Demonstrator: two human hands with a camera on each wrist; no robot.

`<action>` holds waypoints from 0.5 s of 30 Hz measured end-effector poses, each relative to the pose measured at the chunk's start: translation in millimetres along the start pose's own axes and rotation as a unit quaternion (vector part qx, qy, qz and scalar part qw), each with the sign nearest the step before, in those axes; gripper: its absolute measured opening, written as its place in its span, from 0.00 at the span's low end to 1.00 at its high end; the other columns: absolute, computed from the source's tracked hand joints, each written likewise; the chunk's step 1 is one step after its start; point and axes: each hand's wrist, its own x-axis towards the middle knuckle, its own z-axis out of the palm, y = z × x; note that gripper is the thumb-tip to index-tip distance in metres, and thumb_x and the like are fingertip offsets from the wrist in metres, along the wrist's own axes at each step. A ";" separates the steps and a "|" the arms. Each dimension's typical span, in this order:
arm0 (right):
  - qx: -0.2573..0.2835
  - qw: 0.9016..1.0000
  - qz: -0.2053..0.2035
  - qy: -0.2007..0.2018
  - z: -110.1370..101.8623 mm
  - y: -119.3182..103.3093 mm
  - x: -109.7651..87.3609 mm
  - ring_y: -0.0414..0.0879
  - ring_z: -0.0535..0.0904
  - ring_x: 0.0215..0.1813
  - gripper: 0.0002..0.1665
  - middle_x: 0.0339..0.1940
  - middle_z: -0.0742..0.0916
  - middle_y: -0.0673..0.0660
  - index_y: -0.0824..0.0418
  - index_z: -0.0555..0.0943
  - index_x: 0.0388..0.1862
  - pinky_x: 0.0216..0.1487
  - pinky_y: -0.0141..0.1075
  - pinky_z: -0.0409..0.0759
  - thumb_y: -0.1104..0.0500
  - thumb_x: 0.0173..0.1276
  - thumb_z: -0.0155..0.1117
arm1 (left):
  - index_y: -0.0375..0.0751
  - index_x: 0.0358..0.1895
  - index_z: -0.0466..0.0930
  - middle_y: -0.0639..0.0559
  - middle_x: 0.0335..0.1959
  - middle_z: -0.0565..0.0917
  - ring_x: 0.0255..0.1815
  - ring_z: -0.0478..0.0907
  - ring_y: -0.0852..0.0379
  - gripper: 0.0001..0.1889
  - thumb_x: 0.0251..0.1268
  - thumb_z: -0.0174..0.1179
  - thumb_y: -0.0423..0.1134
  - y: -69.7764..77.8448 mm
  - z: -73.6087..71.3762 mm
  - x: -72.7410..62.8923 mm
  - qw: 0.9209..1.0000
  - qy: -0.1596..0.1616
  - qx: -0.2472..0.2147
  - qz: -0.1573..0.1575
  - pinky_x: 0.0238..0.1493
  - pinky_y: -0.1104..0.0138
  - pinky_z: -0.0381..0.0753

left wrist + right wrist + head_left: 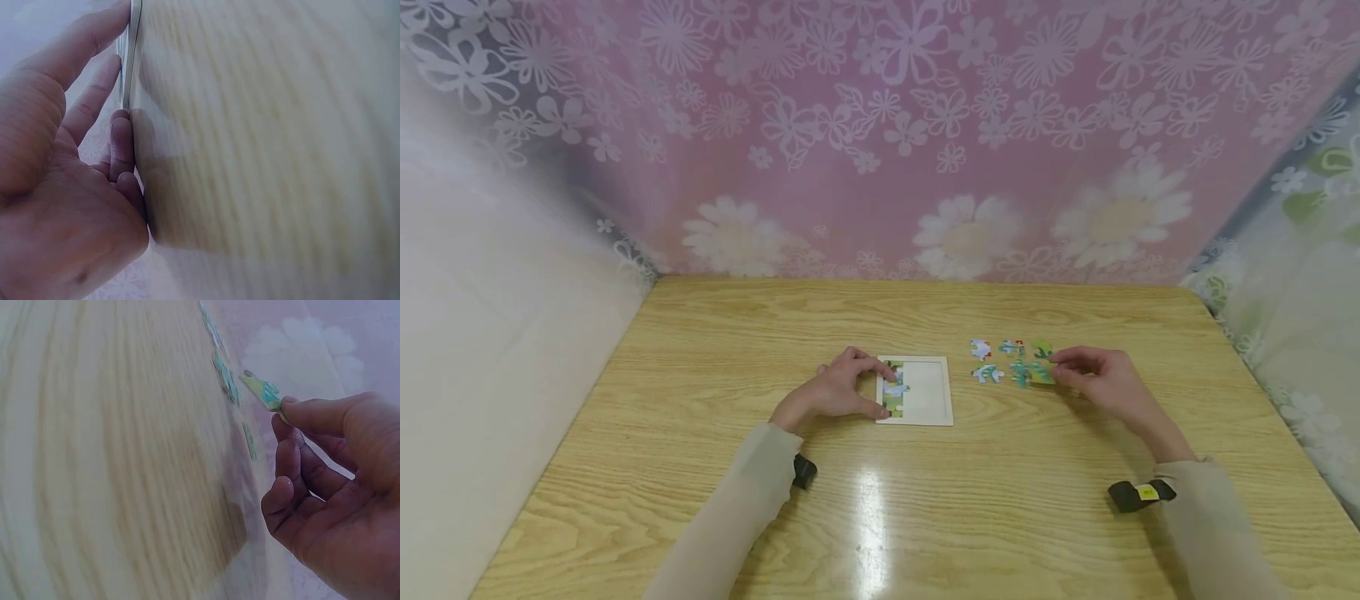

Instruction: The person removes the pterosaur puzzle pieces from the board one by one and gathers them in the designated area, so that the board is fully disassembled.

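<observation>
A white puzzle tray [931, 392] lies on the table, with several joined puzzle pieces [896, 390] along its left side. At the tray's left edge, my left hand [838, 387] touches it with thumb and forefinger spread apart; the left wrist view shows these fingers [97, 100] reaching onto the thin tray edge. My right hand [1101, 379] pinches a green and yellow puzzle piece [265, 394] between thumb and forefinger, held up off the table. Beside and below it are loose puzzle pieces [988, 373] in two short rows.
The wood-grain table [1000, 500] runs back to a pink flowered cloth [850, 167]. Pale cloth hangs at the left and right sides. Each wrist carries a black strap-on camera, such as the right one [1124, 497].
</observation>
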 end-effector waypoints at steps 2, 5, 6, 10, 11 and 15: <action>0.000 1.000 0.005 -0.001 -2.8 3.5 0.8 0.35 0.82 0.37 0.17 0.41 0.91 0.53 0.61 0.85 0.53 0.32 0.33 0.79 0.52 0.75 0.66 | 0.62 0.56 0.82 0.49 0.65 0.69 0.66 0.66 0.49 0.23 0.57 0.77 0.50 1.0 -0.4 -0.6 1.000 -0.001 0.001 0.000 0.70 0.37 0.50; -0.003 1.000 0.011 -0.007 -7.2 7.9 1.3 0.35 0.82 0.37 0.18 0.42 0.91 0.52 0.61 0.85 0.55 0.33 0.33 0.78 0.51 0.75 0.66 | 0.62 0.56 0.82 0.49 0.65 0.69 0.65 0.66 0.49 0.23 0.57 0.77 0.49 2.1 -0.6 -1.0 1.000 -0.003 0.001 -0.001 0.69 0.39 0.51; -0.003 1.000 0.014 -0.009 -8.7 9.2 1.4 0.35 0.82 0.37 0.18 0.42 0.91 0.51 0.62 0.85 0.55 0.33 0.33 0.78 0.51 0.75 0.66 | 0.62 0.56 0.82 0.49 0.65 0.69 0.65 0.66 0.49 0.23 0.57 0.77 0.49 2.0 -0.6 -1.0 1.000 -0.003 0.001 -0.002 0.69 0.39 0.51; -0.007 1.000 0.020 -0.019 -13.1 14.2 2.9 0.34 0.81 0.38 0.19 0.44 0.90 0.52 0.63 0.84 0.56 0.33 0.33 0.77 0.51 0.76 0.65 | 0.62 0.57 0.82 0.49 0.64 0.69 0.65 0.66 0.49 0.23 0.57 0.77 0.49 1.7 -0.4 -0.7 1.000 -0.002 0.000 0.000 0.71 0.37 0.49; -0.010 1.000 0.022 -0.021 -13.7 15.1 3.4 0.34 0.81 0.39 0.19 0.45 0.90 0.54 0.63 0.84 0.56 0.33 0.33 0.77 0.51 0.76 0.64 | 0.61 0.57 0.82 0.49 0.64 0.69 0.65 0.66 0.49 0.23 0.57 0.77 0.49 1.7 -0.4 -0.7 1.000 -0.003 -0.001 0.000 0.71 0.36 0.49; -0.032 0.999 0.023 -0.026 -14.6 16.4 5.5 0.31 0.82 0.39 0.19 0.47 0.90 0.61 0.63 0.85 0.55 0.36 0.32 0.79 0.51 0.77 0.63 | 0.62 0.56 0.82 0.49 0.65 0.69 0.65 0.66 0.49 0.23 0.57 0.77 0.49 1.7 -0.7 -0.7 1.000 -0.003 0.001 -0.001 0.71 0.37 0.48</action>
